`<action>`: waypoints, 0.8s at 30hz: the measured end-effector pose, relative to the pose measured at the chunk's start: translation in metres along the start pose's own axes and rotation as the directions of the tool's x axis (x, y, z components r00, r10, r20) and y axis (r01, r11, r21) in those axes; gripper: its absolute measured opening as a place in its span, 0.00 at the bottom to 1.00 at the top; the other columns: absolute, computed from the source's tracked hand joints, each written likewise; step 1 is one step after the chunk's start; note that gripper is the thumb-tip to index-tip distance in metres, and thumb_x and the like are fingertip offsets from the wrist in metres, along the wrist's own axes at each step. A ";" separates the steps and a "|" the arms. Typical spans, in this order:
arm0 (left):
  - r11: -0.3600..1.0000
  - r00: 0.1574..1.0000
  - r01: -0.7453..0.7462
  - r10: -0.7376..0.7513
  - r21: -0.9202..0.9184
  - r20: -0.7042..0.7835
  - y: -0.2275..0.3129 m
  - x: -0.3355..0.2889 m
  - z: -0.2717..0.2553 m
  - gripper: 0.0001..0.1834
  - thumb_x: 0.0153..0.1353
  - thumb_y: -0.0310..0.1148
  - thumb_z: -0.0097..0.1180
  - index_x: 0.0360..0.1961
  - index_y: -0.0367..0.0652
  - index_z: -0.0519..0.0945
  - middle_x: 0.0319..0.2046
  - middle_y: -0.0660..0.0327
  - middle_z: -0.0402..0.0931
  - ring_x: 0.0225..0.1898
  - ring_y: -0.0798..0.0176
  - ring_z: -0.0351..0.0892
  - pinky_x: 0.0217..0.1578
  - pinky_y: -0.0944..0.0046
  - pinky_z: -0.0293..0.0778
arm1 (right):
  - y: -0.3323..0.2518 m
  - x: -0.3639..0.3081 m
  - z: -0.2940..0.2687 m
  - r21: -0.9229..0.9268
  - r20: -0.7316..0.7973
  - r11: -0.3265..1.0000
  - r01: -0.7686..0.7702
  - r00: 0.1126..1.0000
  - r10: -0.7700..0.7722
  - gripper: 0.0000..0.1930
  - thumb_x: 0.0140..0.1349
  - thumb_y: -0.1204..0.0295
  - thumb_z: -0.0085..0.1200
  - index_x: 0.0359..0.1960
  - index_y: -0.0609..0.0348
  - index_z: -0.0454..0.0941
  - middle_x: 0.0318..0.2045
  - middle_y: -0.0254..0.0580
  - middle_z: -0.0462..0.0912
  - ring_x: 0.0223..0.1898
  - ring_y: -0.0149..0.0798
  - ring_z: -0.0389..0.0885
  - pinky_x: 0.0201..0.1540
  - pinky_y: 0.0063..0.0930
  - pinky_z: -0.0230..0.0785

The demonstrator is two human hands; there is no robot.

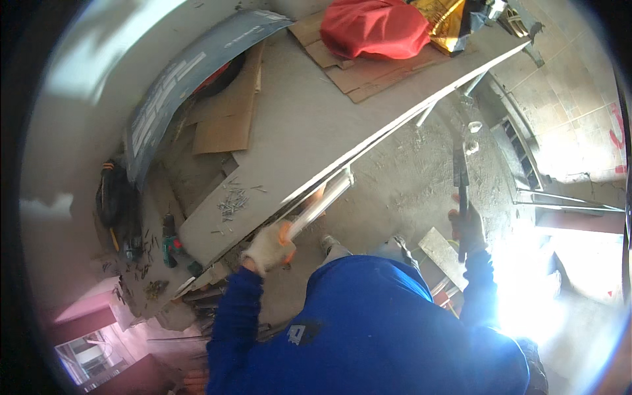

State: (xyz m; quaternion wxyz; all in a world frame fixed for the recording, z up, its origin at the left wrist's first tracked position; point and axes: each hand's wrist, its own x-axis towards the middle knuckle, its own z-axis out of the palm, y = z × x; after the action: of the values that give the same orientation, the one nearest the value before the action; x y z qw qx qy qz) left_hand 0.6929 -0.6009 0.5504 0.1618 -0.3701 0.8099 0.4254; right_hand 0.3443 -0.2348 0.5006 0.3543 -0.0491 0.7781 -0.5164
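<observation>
Left hand (268,250), gloved white and orange, wrapped round near end of long pale metal bar (322,206), beside edge of flat grey surface (286,118). Bar probably stiff, fairly light, smooth; mid-length grip likely steadier. Right hand (469,227) grasping long dark narrow tool (460,172), blurred.

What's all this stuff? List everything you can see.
Slab: one, grey, upper centre
Cloth bundle: one, red, slab's far end
Package: one, golden, beside bundle
Cardboard: several, brown, on slab
Panel: one, grey, upper left
Nails or screws: many, silvery, on slab
Drill: one, greenish, lower left
Lumps: two, whitish, right floor
Board: one, pale, lower right
Bar: one, whitish, centre
Tool: one, dark, right
Jacket: one, blue, bottom
Left hand: one, whitish glove, around bar
Right hand: one, colour unclear, around tool
</observation>
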 end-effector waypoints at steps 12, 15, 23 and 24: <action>0.787 0.777 0.558 -0.386 -0.262 0.497 -0.011 0.035 0.201 0.07 0.62 0.30 0.61 0.40 0.47 0.76 0.21 0.73 0.69 0.18 0.77 0.64 0.19 0.69 0.66 | 0.171 -0.039 -0.029 -0.538 0.124 0.759 -0.368 0.856 0.502 0.13 0.60 0.63 0.54 0.37 0.61 0.79 0.25 0.52 0.83 0.31 0.47 0.85 0.36 0.40 0.76; 0.615 0.606 0.731 -0.385 -0.296 0.696 0.008 0.010 0.172 0.06 0.62 0.30 0.59 0.40 0.48 0.75 0.22 0.73 0.69 0.18 0.76 0.65 0.19 0.70 0.66 | 0.165 -0.051 -0.043 -0.378 0.306 0.806 -0.455 0.760 0.573 0.09 0.60 0.67 0.56 0.33 0.61 0.77 0.23 0.42 0.82 0.22 0.35 0.80 0.25 0.30 0.72; 0.896 0.581 0.396 -0.413 0.200 0.702 -0.027 0.168 0.211 0.13 0.68 0.41 0.51 0.43 0.43 0.76 0.24 0.62 0.76 0.20 0.69 0.73 0.19 0.64 0.69 | 0.207 -0.026 -0.016 0.366 0.387 0.662 -0.654 0.754 0.531 0.10 0.58 0.69 0.59 0.38 0.60 0.76 0.25 0.41 0.81 0.16 0.31 0.76 0.15 0.22 0.67; 0.894 0.650 0.390 -0.437 0.220 0.622 -0.040 0.216 0.237 0.13 0.67 0.41 0.51 0.42 0.43 0.76 0.24 0.60 0.76 0.20 0.68 0.74 0.19 0.62 0.70 | 0.221 0.009 -0.004 0.344 0.362 0.725 -0.597 0.797 0.484 0.11 0.58 0.69 0.58 0.40 0.61 0.76 0.25 0.43 0.80 0.15 0.31 0.75 0.13 0.22 0.65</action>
State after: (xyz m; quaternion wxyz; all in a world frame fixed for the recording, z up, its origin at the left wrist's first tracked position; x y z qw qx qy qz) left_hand 0.5647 -0.5231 0.2641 0.5403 -0.3656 0.6083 0.4520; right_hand 0.3989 -0.1343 0.3118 0.5856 0.1993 0.5693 -0.5415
